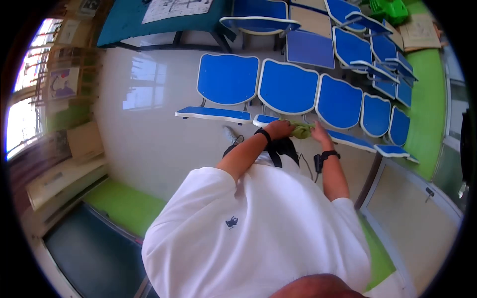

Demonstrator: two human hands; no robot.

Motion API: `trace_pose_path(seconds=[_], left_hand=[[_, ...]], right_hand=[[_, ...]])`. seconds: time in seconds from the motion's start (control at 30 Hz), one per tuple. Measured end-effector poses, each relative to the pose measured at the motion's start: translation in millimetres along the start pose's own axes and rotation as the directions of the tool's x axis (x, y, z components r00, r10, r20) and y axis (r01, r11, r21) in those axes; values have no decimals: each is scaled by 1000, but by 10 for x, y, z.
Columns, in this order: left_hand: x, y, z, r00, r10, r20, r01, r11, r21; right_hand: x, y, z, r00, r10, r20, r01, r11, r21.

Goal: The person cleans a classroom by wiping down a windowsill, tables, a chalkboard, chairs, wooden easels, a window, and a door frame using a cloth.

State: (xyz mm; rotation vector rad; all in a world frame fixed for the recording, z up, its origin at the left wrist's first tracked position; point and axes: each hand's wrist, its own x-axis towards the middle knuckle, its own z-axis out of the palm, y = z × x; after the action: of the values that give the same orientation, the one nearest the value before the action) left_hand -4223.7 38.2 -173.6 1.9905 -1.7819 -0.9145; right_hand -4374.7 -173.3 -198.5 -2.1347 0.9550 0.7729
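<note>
A crumpled green cloth [301, 130] is bunched between my two hands in front of my waist. My left hand [279, 129] is closed on its left end. On the other end, my right hand [319, 132] has its fingers closed as well. Just beyond the hands stands a row of blue seats with white edges; the nearest blue backrest [289, 87] rises right behind the cloth. Part of a blue seat [266, 119] shows beside my left hand, partly hidden by it.
More blue chairs [352, 48] and a purple-blue desktop [310, 49] fill the back right. A table with a teal cover [124, 22] stands at the far left. To the right is a door [412, 218]; shelves with pictures [63, 83] line the left wall.
</note>
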Motion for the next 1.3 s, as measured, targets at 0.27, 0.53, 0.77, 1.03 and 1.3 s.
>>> trace_pose_path(seconds=[0.27,0.53,0.77,1.03,1.3], left_hand=[[-1499,-1111,-687,986,-158,-51,166,952,259],[-3153,-1849,-810,854,-486,-184,519,772,368],[-3245,-2008,-515,749,-650,-130,662,739,125],[-2929,-1439,-69,756,-501,-422,564,825,32],[-3198,-1579,-81,587,-676,-445,726,683,-80]], right_hand=[[23,-1862,819,951,-271,-147,307,879,365],[-12,-3741,1767,660,-745,99,743,666,62],[-48,-3753,1925,611,-785,102,791,600,-119],[-144,-3257,1185,861,-422,284,509,696,-507],[67,-3565,1675,783,-502,367,606,485,-630]])
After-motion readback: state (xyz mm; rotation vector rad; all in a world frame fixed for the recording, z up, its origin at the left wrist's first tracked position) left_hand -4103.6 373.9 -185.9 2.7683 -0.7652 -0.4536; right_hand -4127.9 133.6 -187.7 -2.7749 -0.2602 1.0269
